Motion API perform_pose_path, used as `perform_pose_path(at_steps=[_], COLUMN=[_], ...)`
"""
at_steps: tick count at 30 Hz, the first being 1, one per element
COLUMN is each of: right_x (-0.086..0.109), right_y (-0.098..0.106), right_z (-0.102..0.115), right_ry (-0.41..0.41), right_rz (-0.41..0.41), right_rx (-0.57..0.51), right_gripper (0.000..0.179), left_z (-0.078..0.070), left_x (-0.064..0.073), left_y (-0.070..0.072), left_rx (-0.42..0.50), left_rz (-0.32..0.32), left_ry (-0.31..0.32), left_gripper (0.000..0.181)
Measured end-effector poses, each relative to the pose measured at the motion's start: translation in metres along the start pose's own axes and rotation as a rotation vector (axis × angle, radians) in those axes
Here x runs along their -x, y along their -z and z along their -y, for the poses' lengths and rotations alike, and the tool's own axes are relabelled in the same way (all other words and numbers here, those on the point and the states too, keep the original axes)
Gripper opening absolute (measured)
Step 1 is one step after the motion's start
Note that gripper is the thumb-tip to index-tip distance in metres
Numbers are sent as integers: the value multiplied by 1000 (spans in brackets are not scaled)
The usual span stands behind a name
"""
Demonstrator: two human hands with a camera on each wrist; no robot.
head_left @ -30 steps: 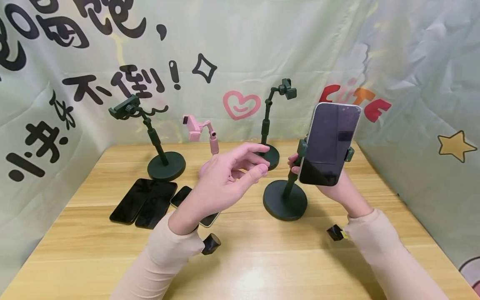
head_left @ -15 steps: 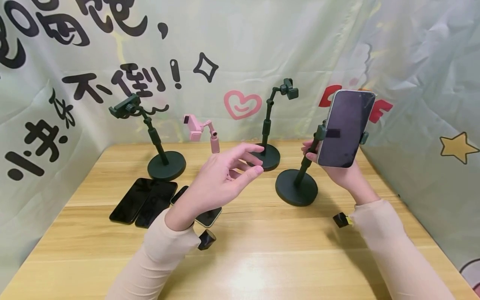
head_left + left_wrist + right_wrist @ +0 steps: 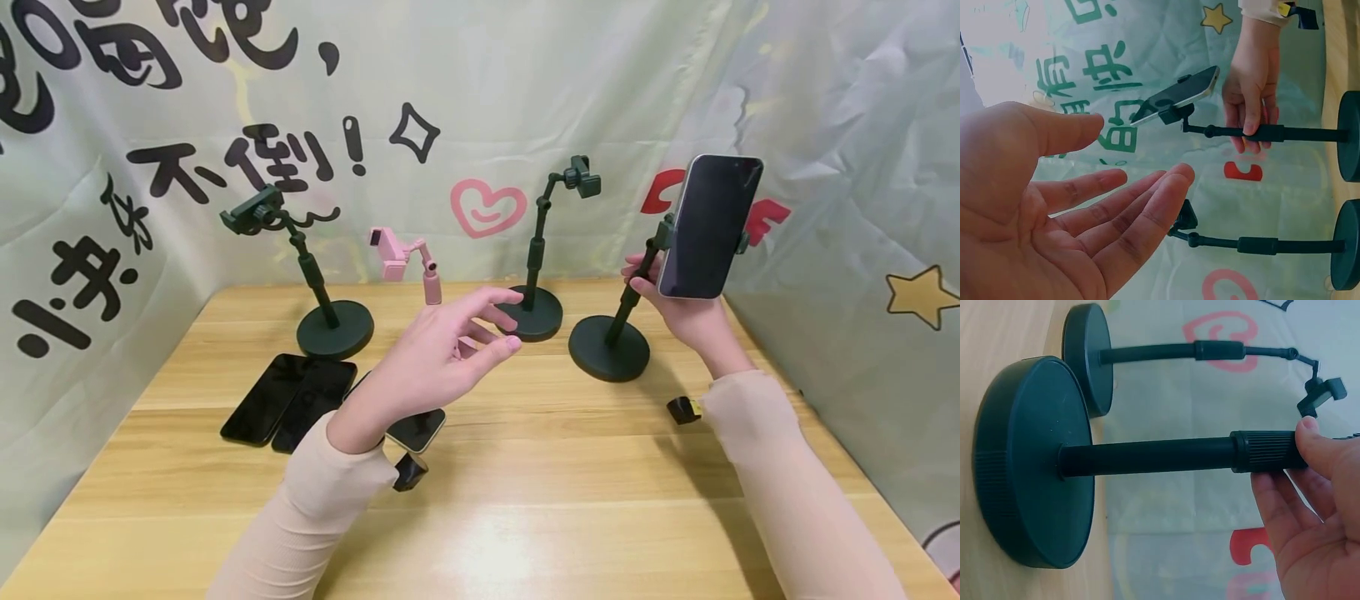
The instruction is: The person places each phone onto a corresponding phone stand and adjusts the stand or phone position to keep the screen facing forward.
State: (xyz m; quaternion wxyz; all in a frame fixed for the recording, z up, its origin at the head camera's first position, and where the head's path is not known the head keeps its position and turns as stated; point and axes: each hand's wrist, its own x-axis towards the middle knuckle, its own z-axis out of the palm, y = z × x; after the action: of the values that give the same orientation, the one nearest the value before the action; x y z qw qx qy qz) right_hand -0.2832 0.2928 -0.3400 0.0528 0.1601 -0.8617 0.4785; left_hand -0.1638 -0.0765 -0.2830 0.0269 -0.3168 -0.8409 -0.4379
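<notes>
On the right, a dark green phone stand (image 3: 609, 348) carries a phone (image 3: 711, 227) with a dark screen, clamped upright and slightly tilted in its holder. My right hand (image 3: 693, 323) grips the stand's post; the right wrist view shows thumb and fingers around the ribbed collar (image 3: 1266, 451). The stand's round base is down at the tabletop. My left hand (image 3: 438, 354) hovers over the middle of the table, fingers loosely bent and holding nothing. Below it lies a small phone (image 3: 416, 431), partly hidden by the hand and wrist.
Two black phones (image 3: 264, 402) lie side by side on the wooden table (image 3: 525, 492), at left. Behind stand an unloaded green stand (image 3: 335, 329), a pink stand (image 3: 392, 254) with its lower part hidden, and another green stand (image 3: 534, 315). Printed cloth (image 3: 600, 75) encloses the back and sides.
My right hand has moved the stand with its phone back and to the right, closer to the rear green stand's line. The left hand has shifted only slightly left.
</notes>
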Motion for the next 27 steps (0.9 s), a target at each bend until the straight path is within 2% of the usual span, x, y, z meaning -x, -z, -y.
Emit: perform_pose_path(at_steps=[7,16,23,27], right_x=[-8,-23,-36,-41], right_y=[5,2,4,5], right_z=[-9,-11,-17,-20], right_ry=[47,22,28,28], right_rz=[-63,-119,-109,-134], right_rx=[31,-6,-21,-33], right_gripper=[44,49,47,48], left_z=[2,7,11,11], left_x=[-4,-3,-2,-3], left_y=[-1,1,2,2], left_rx=[-7,-39,-48,-59], left_rz=[48,89,117,121], left_ry=[18,45,29,27], left_gripper=[47,47,50,51])
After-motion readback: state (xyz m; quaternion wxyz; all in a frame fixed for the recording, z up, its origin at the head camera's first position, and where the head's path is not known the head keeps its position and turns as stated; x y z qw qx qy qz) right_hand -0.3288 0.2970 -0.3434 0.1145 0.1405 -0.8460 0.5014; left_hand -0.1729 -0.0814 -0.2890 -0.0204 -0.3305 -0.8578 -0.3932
